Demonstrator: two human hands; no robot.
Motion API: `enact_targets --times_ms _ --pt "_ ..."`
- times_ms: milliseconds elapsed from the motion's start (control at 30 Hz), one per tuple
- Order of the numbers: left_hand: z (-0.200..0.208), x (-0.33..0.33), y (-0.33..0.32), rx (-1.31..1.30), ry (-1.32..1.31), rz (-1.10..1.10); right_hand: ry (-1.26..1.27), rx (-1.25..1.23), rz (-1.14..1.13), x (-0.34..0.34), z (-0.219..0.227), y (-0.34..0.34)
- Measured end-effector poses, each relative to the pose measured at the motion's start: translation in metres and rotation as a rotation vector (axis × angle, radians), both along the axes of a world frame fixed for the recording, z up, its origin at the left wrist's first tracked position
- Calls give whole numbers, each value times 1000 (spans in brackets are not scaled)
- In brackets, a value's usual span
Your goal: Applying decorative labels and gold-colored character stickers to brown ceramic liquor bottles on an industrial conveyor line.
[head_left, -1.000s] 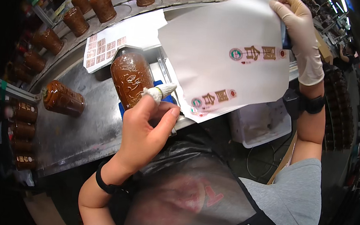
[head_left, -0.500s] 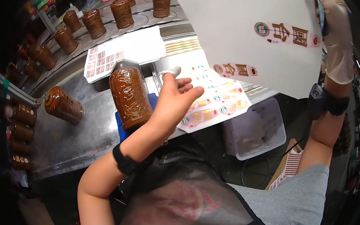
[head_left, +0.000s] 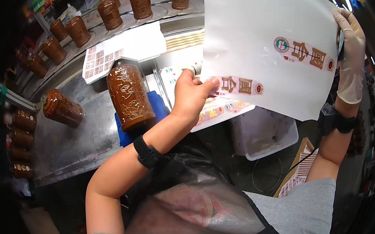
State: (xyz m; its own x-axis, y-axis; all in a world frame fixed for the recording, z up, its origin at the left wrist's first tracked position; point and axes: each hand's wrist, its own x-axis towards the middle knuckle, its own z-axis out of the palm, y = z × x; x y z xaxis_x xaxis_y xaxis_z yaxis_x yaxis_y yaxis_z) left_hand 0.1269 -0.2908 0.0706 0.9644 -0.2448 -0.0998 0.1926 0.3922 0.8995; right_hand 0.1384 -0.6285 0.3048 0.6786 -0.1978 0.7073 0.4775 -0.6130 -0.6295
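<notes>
My right hand (head_left: 351,57), in a pale thin glove, grips the right edge of a large white sticker sheet (head_left: 255,38) held up over the bench. Two printed labels with gold characters remain on this sheet. At its lower left corner, my bare left hand (head_left: 191,93) pinches the edge, thumb over the end of the lower label (head_left: 238,86). A white cover wraps one fingertip; the other fingers are partly hidden. Left of that hand, a brown embossed bottle (head_left: 129,95) lies tilted on a blue support (head_left: 157,103). More label sheets (head_left: 212,114) lie beneath the raised sheet.
Several brown bottles (head_left: 111,14) stand along a curved conveyor (head_left: 156,15) at the back. Another bottle (head_left: 62,108) leans on the metal bench (head_left: 92,147). A sheet of small labels (head_left: 101,64) lies behind the nearer bottle. Below the bench edge sits a translucent bin (head_left: 267,134).
The raised sheet has come down and levelled out. My left hand, open before, has moved to the sheet's lower left corner and closed on it. The view has shifted slightly.
</notes>
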Motion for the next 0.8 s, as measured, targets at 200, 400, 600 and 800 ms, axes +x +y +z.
enact_targets --times_ms 200,400,600,800 --pt "-19 -2 0 -48 16 0 -52 129 -28 -15 -29 37" --pt "-13 -11 -6 -56 97 -7 -73 100 -119 -39 -34 22" --pt "-21 -9 4 78 50 -9 -83 7 -260 -68 -34 4" --pt "-9 -18 34 138 -106 60 8 -40 -558 -112 -92 -132"
